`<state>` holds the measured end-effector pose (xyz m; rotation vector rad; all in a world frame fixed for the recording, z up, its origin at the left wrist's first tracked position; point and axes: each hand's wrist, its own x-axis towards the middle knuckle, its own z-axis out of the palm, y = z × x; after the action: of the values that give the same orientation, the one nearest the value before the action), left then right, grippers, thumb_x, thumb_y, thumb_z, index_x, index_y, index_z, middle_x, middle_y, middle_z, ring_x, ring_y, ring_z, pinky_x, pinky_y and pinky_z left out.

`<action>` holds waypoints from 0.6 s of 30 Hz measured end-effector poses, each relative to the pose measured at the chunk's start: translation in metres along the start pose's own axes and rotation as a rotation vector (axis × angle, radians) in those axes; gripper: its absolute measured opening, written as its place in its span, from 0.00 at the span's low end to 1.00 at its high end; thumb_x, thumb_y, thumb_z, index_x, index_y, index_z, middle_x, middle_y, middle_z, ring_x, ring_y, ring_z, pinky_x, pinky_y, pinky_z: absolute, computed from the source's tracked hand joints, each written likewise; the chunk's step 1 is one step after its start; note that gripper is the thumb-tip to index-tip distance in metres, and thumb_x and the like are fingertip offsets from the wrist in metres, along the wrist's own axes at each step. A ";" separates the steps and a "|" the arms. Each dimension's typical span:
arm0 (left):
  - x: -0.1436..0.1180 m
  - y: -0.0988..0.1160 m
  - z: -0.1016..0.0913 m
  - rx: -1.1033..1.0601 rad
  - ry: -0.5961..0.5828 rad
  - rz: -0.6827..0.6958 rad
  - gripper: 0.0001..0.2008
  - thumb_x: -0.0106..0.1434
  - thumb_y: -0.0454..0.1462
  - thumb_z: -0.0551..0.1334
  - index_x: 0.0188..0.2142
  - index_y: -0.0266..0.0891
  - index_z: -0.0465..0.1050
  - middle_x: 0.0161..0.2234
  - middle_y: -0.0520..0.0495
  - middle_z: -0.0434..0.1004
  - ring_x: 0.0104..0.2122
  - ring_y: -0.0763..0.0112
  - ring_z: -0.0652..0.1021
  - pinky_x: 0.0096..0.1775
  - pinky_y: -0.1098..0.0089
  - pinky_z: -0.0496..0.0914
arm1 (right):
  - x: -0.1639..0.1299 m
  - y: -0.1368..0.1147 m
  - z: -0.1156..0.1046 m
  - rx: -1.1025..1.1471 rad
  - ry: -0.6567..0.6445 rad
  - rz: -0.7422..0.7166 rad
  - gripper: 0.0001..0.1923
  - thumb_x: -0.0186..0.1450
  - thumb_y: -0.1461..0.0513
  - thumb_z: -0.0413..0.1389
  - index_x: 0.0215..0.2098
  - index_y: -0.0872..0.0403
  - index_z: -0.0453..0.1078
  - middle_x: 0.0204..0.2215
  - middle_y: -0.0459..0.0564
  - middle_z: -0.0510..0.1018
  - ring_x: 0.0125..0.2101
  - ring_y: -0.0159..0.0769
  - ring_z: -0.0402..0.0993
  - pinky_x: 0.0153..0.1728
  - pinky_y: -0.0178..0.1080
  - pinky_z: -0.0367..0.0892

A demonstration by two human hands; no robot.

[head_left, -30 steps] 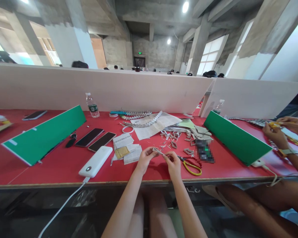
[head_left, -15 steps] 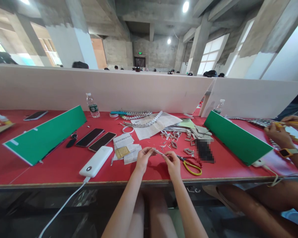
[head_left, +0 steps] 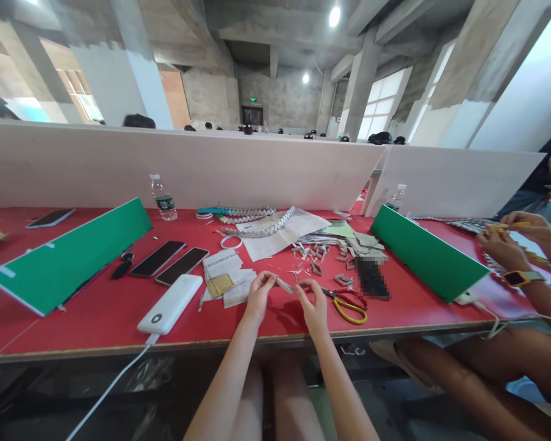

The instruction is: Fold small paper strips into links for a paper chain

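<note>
A small folded paper strip (head_left: 284,285) is stretched between my two hands above the red table's front part. My left hand (head_left: 259,297) pinches its left end between thumb and fingers. At the other end are the fingertips of my right hand (head_left: 314,306), closed on the strip's tip. Just right of that hand lie scissors (head_left: 350,310) with yellow and red handles. Beyond the hands are loose folded paper pieces (head_left: 316,268) and small scraps. Printed paper sheets (head_left: 222,262) lie beside my left hand. Farther back rests a woven paper chain (head_left: 275,225).
A white power bank (head_left: 171,304) with a cable and two phones (head_left: 182,266) lie left. Green dividers (head_left: 68,260) stand on both sides, the right divider (head_left: 429,254) near a co-worker's hands (head_left: 509,242). A water bottle (head_left: 164,199) stands by the white partition (head_left: 239,168).
The view has shifted slightly, so most things sit farther left. My right fingers have spread a little from my left ones, and more of the paper strip shows between them.
</note>
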<state>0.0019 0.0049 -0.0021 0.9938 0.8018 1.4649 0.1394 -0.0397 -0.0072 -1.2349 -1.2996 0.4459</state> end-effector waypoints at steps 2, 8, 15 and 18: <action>0.000 0.001 -0.001 -0.045 0.049 -0.010 0.11 0.48 0.41 0.67 0.25 0.36 0.70 0.23 0.54 0.70 0.26 0.75 0.72 0.34 0.73 0.67 | 0.003 0.005 -0.016 -0.222 0.198 -0.051 0.17 0.62 0.52 0.49 0.42 0.55 0.66 0.39 0.55 0.73 0.42 0.43 0.66 0.46 0.46 0.55; 0.000 0.002 0.000 -0.015 0.085 -0.067 0.12 0.47 0.42 0.67 0.26 0.36 0.71 0.24 0.52 0.71 0.27 0.74 0.73 0.34 0.73 0.68 | 0.031 0.042 -0.095 -0.721 0.383 0.119 0.36 0.58 0.44 0.45 0.56 0.59 0.52 0.49 0.62 0.68 0.53 0.54 0.57 0.52 0.59 0.39; 0.000 0.004 0.001 -0.005 0.114 -0.101 0.11 0.47 0.41 0.67 0.26 0.36 0.72 0.23 0.52 0.72 0.26 0.74 0.74 0.31 0.73 0.68 | 0.066 0.065 -0.133 -0.817 0.125 0.365 0.40 0.56 0.44 0.47 0.59 0.60 0.49 0.41 0.61 0.74 0.50 0.53 0.62 0.53 0.56 0.40; -0.002 0.005 0.001 0.005 0.100 -0.105 0.11 0.46 0.41 0.67 0.26 0.36 0.72 0.24 0.52 0.73 0.26 0.74 0.74 0.31 0.73 0.69 | 0.070 0.068 -0.135 -0.817 0.117 0.368 0.40 0.57 0.44 0.48 0.59 0.61 0.48 0.40 0.60 0.75 0.50 0.52 0.62 0.53 0.55 0.41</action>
<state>0.0010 0.0026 0.0030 0.8748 0.9166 1.4314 0.3038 -0.0152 -0.0056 -2.1674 -1.1823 0.0751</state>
